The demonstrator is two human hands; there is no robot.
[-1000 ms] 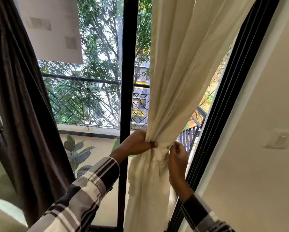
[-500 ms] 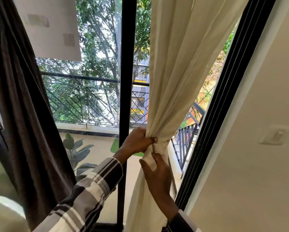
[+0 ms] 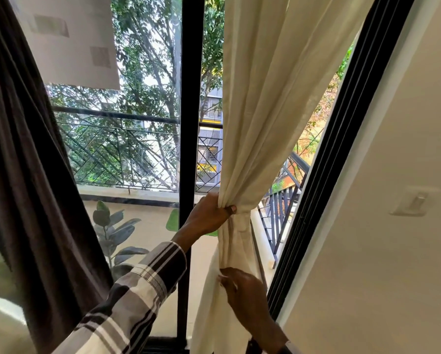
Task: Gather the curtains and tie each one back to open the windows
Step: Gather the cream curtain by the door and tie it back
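Note:
A cream curtain (image 3: 270, 103) hangs right of the black window post and is bunched at waist height by a cream tie band (image 3: 241, 217). My left hand (image 3: 208, 215) grips the gathered folds at that bunch, thumb pressed on the cloth. Below it, my right hand (image 3: 245, 290) touches the curtain's hanging lower part with its fingertips; whether it pinches the cloth is unclear. A dark brown curtain (image 3: 28, 175) hangs gathered at the far left.
The black window post (image 3: 190, 98) stands between the two curtains, and the black window frame (image 3: 339, 149) slants beside the cream wall (image 3: 393, 251), which bears a switch plate (image 3: 411, 203). Outside are a balcony railing (image 3: 127, 154) and a leafy plant (image 3: 114, 233).
My right hand slid down from the tie at the bunch to the curtain's lower part. My left hand kept its grip on the gathered folds.

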